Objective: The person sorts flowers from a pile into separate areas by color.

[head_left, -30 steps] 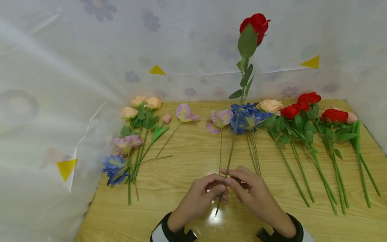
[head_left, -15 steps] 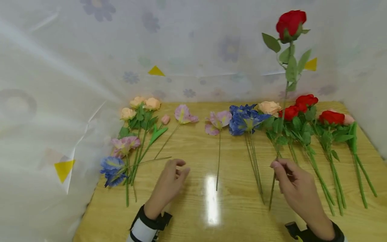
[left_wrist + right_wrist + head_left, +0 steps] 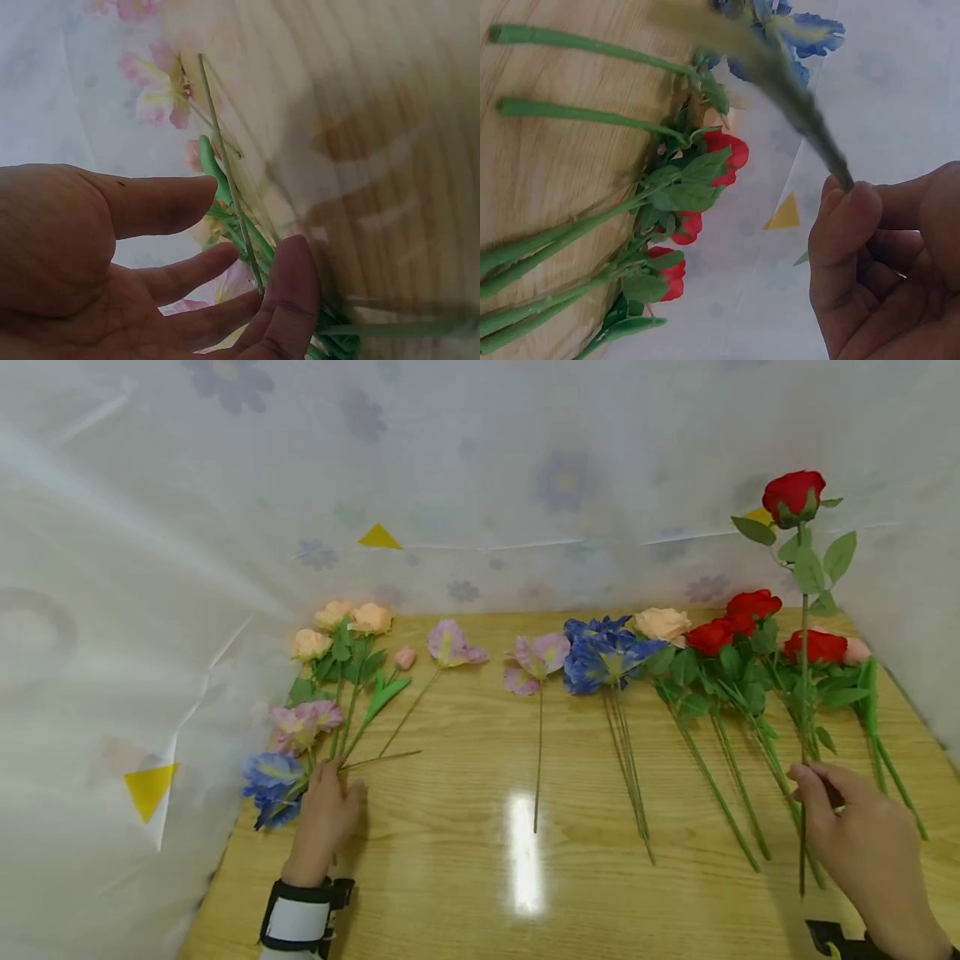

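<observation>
with twelve o'clock taken as the far side, one long-stemmed artificial red rose with green leaves has been carried from the middle of a yellowish wood-grain table out to the right. it is now held nearly upright, its bloom towards two o'clock, in front of a lying group of red fabric-like roses at three o'clock. a second ago it was handled by both hands; now it is held by the right hand alone, at four o'clock.

the left hand has been moved from the centre to between seven and eight o'clock, over the stems of a mixed heap in which peach roses, a pale purple ruffled flower and a blue ruffled flower are seen. for the work in hand, this seems to mean that each side is now attended to separately.

the right hand is pointed towards eleven o'clock, and the lower stem is pinched between thumb and curled fingers, with no gap left. the left hand is pointed towards twelve; its thumb is spread well away from loosely bent fingers, and nothing is seen gripped. whether a stem is touched there cannot be told.
</observation>
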Demonstrator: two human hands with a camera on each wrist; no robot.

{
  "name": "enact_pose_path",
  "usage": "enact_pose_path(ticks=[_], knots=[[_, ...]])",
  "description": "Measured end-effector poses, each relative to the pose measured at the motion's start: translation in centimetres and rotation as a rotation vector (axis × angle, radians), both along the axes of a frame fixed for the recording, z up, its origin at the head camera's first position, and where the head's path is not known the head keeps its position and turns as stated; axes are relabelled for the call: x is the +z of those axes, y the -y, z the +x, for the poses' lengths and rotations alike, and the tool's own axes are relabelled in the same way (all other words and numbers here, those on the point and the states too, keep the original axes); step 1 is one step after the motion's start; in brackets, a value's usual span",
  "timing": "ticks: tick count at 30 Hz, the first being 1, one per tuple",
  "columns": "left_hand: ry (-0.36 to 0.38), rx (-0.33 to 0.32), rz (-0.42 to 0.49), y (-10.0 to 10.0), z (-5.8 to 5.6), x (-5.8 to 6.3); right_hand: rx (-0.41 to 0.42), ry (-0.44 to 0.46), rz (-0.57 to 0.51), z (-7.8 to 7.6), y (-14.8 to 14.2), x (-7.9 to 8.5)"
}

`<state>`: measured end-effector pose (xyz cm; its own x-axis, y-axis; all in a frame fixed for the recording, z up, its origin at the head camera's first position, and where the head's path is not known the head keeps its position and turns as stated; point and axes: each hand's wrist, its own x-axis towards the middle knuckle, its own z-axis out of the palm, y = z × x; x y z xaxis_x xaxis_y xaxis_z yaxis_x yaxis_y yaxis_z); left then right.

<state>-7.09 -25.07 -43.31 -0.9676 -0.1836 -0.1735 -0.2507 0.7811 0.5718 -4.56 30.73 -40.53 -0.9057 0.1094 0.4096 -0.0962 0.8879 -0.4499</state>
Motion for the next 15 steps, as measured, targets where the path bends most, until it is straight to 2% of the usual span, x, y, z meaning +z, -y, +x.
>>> enact_pose_path(ticks=[3, 9, 15], knots=[[-0.012, 0.006, -0.027, 0.0, -0.2, -0.3, -0.017, 0.028, 0.065, 0.0, -1.2, -0.7], [-0.044, 0.037, -0.099, -0.3, -0.3, -0.6, -0.062, 0.180, 0.151, 0.2, -2.6, -1.6], [-0.142, 0.054, -0.142, -0.4, 0.2, -0.7, -0.066, 0.347, 0.172, 0.1, -3.4, -2.7]])
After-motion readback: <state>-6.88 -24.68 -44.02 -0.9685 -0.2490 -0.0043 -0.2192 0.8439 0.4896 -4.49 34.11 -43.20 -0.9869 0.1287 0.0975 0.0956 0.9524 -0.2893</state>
